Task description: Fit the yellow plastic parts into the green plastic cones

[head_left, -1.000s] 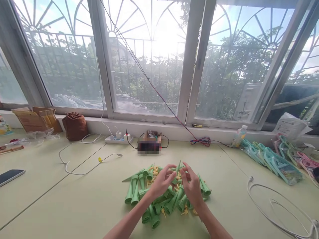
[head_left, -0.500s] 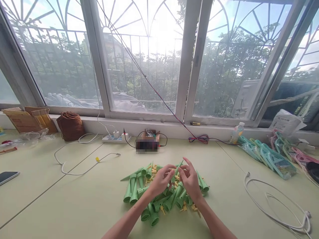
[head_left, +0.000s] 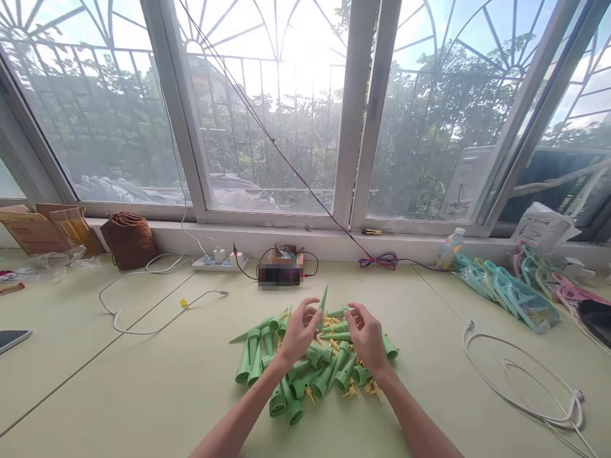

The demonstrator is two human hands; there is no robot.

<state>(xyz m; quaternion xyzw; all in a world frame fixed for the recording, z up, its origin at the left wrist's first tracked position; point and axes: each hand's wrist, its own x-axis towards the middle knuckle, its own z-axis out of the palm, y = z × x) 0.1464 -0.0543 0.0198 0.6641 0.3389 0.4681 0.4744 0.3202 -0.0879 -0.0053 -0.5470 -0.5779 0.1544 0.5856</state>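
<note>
My left hand (head_left: 300, 329) grips a green plastic watering spike (head_left: 324, 298), its pointed tip upward, above the pile. To the right, the bent fingers of my right hand (head_left: 365, 332) come together at the far side of the pile, close to a green piece; what they pinch, if anything, cannot be made out. Beneath and around both hands lie several hollow green spikes (head_left: 294, 412), tapered with wide ribbed ends. Small yellow valve-like pieces (head_left: 351, 388) are scattered among them.
Behind the pile stands a small box with a blurred dark device (head_left: 280, 276). A power strip (head_left: 219, 262) and a brown pouch (head_left: 128, 240) are at the back left. White cables (head_left: 520, 402) coil at right, near bagged teal hangers (head_left: 513, 292) and a bottle (head_left: 449, 248).
My hands have drawn apart. The green spike, earlier between both hands, now stands upright in my left hand, while my right hand has shifted slightly right. The view has moved a little.
</note>
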